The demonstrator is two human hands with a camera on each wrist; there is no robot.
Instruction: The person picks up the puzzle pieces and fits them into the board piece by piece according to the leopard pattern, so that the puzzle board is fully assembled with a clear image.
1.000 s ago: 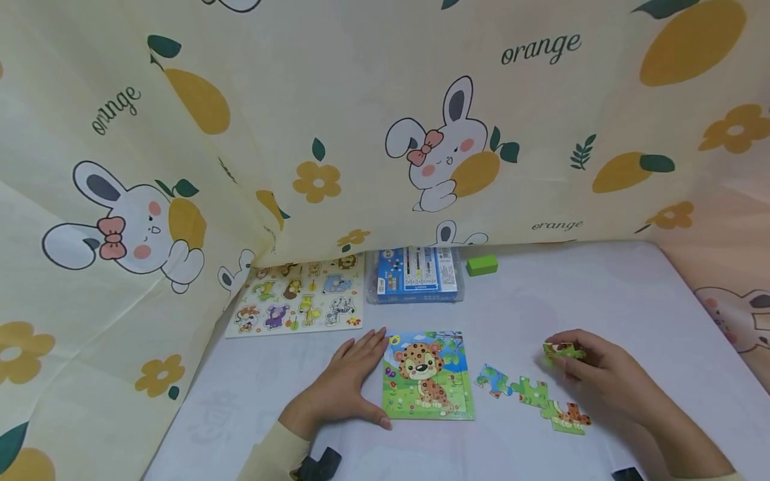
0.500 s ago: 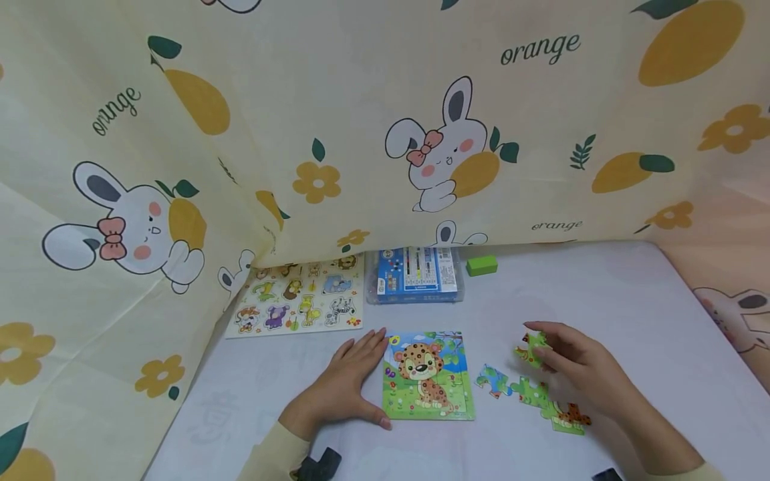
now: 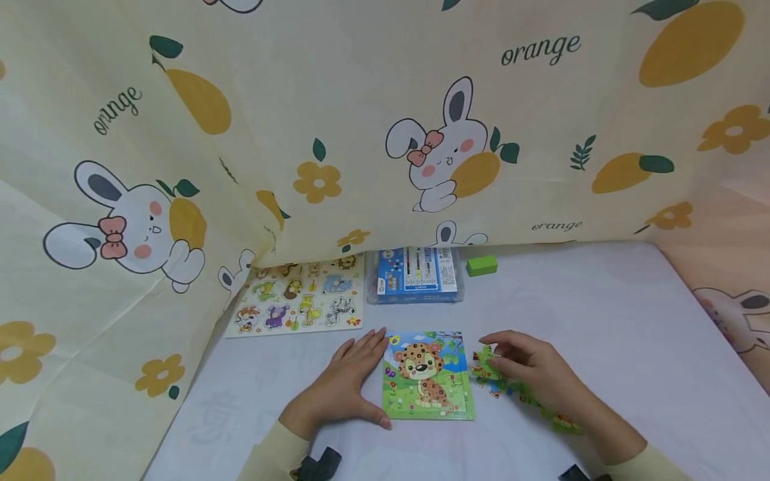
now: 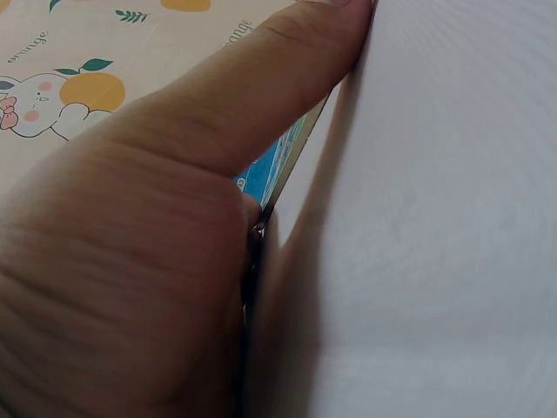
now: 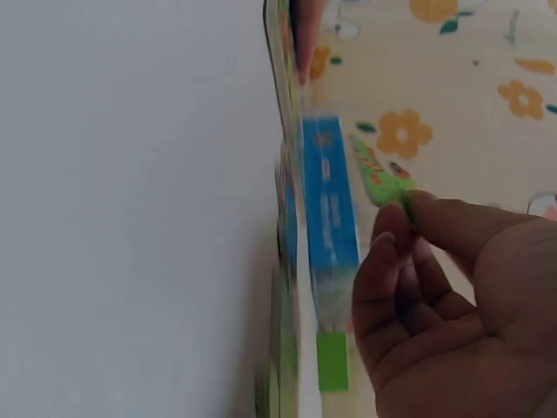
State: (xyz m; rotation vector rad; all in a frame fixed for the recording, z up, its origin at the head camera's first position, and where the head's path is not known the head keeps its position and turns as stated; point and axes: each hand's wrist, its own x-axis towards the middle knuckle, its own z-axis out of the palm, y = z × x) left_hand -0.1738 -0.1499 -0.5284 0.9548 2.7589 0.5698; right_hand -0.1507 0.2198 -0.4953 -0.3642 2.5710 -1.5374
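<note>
A square leopard puzzle board (image 3: pixel 424 377) lies on the white table. My left hand (image 3: pixel 339 387) rests flat along its left edge, fingers straight and thumb at the lower left corner. In my right hand (image 3: pixel 538 367), thumb and fingertips pinch a green puzzle piece (image 3: pixel 483 362), held above the table just right of the board. The right wrist view shows this piece (image 5: pixel 381 174) tilted in the pinch. Under the right hand lie loose puzzle pieces (image 3: pixel 563 422), partly hidden by it; one blue piece (image 3: pixel 500 386) shows below the held one.
An animal puzzle board (image 3: pixel 301 300) lies at the back left. Beside it stands a clear case with a blue label (image 3: pixel 415 277), and a green block (image 3: pixel 482 266) is to its right. A printed curtain (image 3: pixel 361 133) hangs behind and at the left.
My right hand has carried the puzzle piece leftward to the board's right side, turning it on the way. It now covers part of the loose pieces. My left hand has stayed in place.
</note>
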